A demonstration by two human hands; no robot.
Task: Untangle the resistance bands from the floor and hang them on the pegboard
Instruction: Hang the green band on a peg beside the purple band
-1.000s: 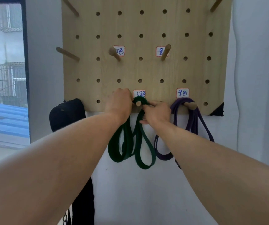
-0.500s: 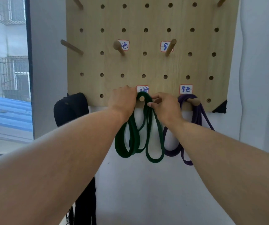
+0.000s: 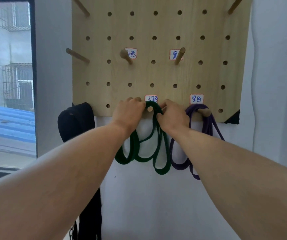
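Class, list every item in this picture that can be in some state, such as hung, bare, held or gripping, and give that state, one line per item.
green band: looped over its peg, both hands on it
purple band: hangs on its peg, untouched
left hand: grips the green band beside the peg
right hand: pinches the green band
two upper labelled pegs: bare
pegboard: fixed to the wall

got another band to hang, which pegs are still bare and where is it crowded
Bare: the two labelled pegs in the middle row, the left-edge peg, and the two top-corner pegs. Crowded: the bottom row, where both hands grip the green band on its peg, beside the purple band.
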